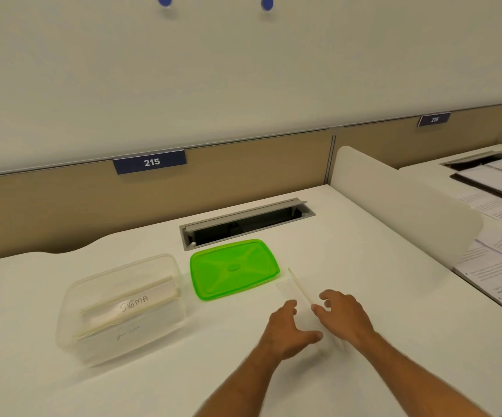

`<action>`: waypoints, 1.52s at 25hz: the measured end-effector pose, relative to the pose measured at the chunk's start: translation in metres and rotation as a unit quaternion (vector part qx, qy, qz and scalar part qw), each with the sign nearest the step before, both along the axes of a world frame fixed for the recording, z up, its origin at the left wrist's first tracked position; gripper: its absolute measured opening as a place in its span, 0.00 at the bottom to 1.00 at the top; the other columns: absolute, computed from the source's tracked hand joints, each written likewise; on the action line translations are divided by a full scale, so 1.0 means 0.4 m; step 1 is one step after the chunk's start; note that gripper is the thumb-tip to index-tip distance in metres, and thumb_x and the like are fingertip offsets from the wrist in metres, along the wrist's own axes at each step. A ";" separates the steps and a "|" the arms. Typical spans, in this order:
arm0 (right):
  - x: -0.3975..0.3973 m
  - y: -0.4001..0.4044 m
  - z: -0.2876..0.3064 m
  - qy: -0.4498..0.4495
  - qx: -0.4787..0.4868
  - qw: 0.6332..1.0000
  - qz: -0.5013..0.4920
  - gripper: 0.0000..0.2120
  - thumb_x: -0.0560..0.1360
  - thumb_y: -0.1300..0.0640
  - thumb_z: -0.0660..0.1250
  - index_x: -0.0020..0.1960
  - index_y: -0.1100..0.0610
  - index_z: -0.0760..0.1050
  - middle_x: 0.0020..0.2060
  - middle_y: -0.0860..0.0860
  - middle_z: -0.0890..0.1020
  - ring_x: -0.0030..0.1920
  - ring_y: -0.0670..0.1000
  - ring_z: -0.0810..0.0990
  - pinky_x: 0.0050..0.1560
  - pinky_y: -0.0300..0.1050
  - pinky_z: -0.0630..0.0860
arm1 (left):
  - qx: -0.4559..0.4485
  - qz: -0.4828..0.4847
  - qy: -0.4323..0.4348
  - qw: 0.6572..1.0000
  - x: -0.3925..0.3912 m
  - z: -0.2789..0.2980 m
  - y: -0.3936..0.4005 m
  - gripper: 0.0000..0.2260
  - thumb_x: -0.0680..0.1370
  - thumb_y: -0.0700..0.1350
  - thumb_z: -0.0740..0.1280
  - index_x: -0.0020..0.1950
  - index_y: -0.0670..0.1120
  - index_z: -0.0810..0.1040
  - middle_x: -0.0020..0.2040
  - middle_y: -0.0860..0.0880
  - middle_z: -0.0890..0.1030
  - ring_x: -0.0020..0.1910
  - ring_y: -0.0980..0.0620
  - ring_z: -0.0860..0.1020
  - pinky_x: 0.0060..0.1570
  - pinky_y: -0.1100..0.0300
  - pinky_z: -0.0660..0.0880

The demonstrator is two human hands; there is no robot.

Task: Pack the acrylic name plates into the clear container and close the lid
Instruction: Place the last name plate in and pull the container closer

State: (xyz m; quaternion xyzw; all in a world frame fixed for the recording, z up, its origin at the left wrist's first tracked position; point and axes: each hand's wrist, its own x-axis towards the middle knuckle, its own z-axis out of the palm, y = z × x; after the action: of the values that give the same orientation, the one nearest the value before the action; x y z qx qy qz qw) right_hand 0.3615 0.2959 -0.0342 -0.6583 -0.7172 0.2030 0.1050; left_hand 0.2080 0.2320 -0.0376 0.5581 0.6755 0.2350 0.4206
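White desk (364, 296), head view. Clear container (123, 311) sits on the left, lid off, open top. Inside it lie name plates (129, 308) stacked at a slant; the top one reads "SIGMA" in handwriting, another below has faint writing, unreadable. Green lid (233, 267) lies flat on the desk just right of the container, not touching it as far as visible.

One more acrylic plate (296, 291) lies on the desk, near and right of the lid, its far end close to the lid's near-right corner. It is transparent and hard to outline; the near end runs between the hands.

Left hand (289, 332) is spread wide, thumb out to the right, fingers over the plate's left side. Right hand (344, 314) is also open, fingers curled loosely, at the plate's right edge. Cannot tell if either hand actually touches the plate; neither is closed around it.

Far side: open cable tray (246, 222) set into the desk, just beyond the lid. Blue tag "215" (150, 161) on the partition. White divider panel (400, 206) on the right, printed papers (496, 260) on the next desk beyond it.
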 end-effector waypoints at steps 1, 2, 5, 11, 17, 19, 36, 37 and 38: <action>-0.002 0.000 0.001 0.012 -0.009 1.000 -0.004 0.23 0.75 0.41 0.65 0.66 0.51 0.74 0.60 0.50 0.82 0.57 0.51 0.81 0.57 0.46 0.77 | -0.014 0.001 -0.014 1.000 0.015 -0.003 -0.001 0.46 0.67 0.60 0.76 0.78 0.49 0.59 0.75 0.47 0.69 0.69 0.46 0.72 0.66 0.52 0.73; -0.005 -0.001 0.001 0.020 -0.016 1.000 -0.005 0.21 0.75 0.42 0.65 0.65 0.51 0.75 0.60 0.50 0.82 0.57 0.51 0.82 0.57 0.45 0.77 | -0.025 -0.001 -0.023 0.999 0.027 -0.005 -0.002 0.46 0.66 0.61 0.77 0.78 0.49 0.60 0.74 0.47 0.70 0.68 0.46 0.73 0.64 0.52 0.74; -0.020 -0.003 0.008 0.008 -0.016 1.000 0.004 0.15 0.76 0.46 0.65 0.57 0.52 0.80 0.53 0.49 0.84 0.52 0.52 0.83 0.53 0.45 0.78 | -0.034 -0.013 -0.032 0.999 0.048 -0.014 -0.004 0.45 0.65 0.60 0.77 0.76 0.48 0.62 0.72 0.47 0.72 0.65 0.47 0.75 0.63 0.53 0.75; -0.027 0.005 0.013 0.009 -0.024 1.000 0.009 0.13 0.77 0.57 0.62 0.37 0.59 0.77 0.35 0.52 0.83 0.31 0.48 0.78 0.35 0.44 0.79 | 0.048 0.020 -0.021 0.998 0.042 -0.014 -0.018 0.37 0.68 0.57 0.76 0.73 0.51 0.66 0.71 0.51 0.71 0.65 0.49 0.73 0.64 0.56 0.74; -0.034 -0.004 0.018 0.192 -0.106 0.975 -0.022 0.11 0.76 0.62 0.61 0.39 0.66 0.78 0.33 0.55 0.78 0.35 0.51 0.71 0.38 0.45 0.68 | 0.172 0.087 -0.107 0.975 -0.022 0.008 -0.038 0.28 0.75 0.53 0.72 0.72 0.53 0.66 0.72 0.52 0.69 0.51 0.53 0.78 0.41 0.73 0.74; -0.040 -0.006 0.023 0.231 -0.141 0.962 -0.028 0.11 0.76 0.62 0.61 0.41 0.69 0.77 0.35 0.54 0.75 0.37 0.51 0.70 0.40 0.45 0.66 | 0.208 0.071 -0.104 0.970 -0.054 0.014 -0.051 0.25 0.77 0.54 0.70 0.71 0.59 0.65 0.71 0.55 0.70 0.54 0.56 0.76 0.46 0.71 0.74; -0.098 -0.025 0.071 0.363 -0.381 0.849 0.046 0.09 0.77 0.62 0.65 0.52 0.62 0.83 0.47 0.64 0.85 0.36 0.55 0.83 0.37 0.46 0.77 | 0.371 -0.159 0.432 0.807 -0.221 0.037 -0.080 0.35 0.67 0.51 0.78 0.71 0.51 0.68 0.67 0.48 0.76 0.69 0.45 0.73 0.72 0.44 0.63; -0.103 -0.025 0.074 0.353 -0.388 0.849 0.059 0.10 0.77 0.61 0.65 0.52 0.62 0.84 0.48 0.64 0.85 0.37 0.55 0.82 0.38 0.47 0.77 | 0.382 -0.156 0.424 0.806 -0.226 0.040 -0.080 0.33 0.67 0.48 0.78 0.70 0.51 0.69 0.65 0.48 0.77 0.67 0.45 0.74 0.72 0.44 0.65; -0.109 -0.026 0.077 0.346 -0.393 0.849 0.073 0.10 0.76 0.60 0.66 0.53 0.62 0.83 0.48 0.64 0.85 0.37 0.55 0.81 0.39 0.47 0.77 | 0.388 -0.157 0.415 0.808 -0.231 0.046 -0.080 0.33 0.67 0.46 0.78 0.69 0.51 0.69 0.64 0.48 0.78 0.66 0.45 0.75 0.71 0.44 0.67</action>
State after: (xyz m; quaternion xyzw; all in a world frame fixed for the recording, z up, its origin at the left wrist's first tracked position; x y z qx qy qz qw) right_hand 0.3179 0.2854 -0.0035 -0.4780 -0.5407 0.6892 0.0639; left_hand 0.1156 0.2000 -0.0192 0.8176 0.5416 0.1539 -0.1202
